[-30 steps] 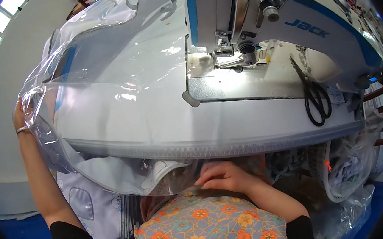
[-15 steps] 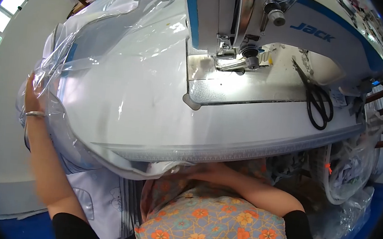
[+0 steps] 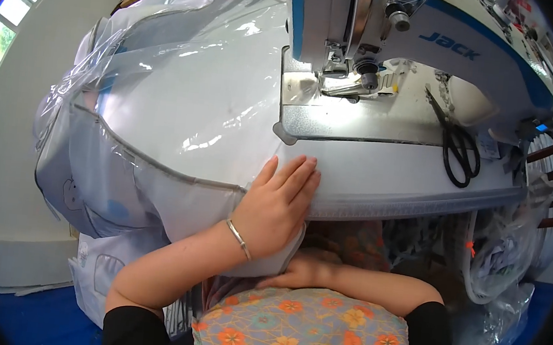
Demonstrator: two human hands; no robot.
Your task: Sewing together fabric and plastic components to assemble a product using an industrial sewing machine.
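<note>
My left hand point(image 3: 278, 206) lies palm down at the front edge of the table, its fingers stretched out and pointing away from me. Under and beside it is a large white panel point(image 3: 200, 208) with grey piping along its edge, draped over the table's front. Glossy clear plastic sheeting point(image 3: 234, 55) spreads across the table farther back. Low in front of my body, my right hand point(image 3: 297, 272) rests by the lower edge of the panel, its fingertips partly hidden. Whether it grips the panel cannot be made out.
A white and blue sewing machine point(image 3: 428, 44) stands at the back right over a metal plate point(image 3: 361, 124). Black scissors point(image 3: 458, 150) lie to the right of the plate. A ruler strip point(image 3: 414, 198) runs along the table edge. A clear plastic bag point(image 3: 501, 254) hangs at right.
My left hand has come from the far left of the table to the front middle, letting go of the plastic there. The piped edge now lies farther back. My right hand stays low.
</note>
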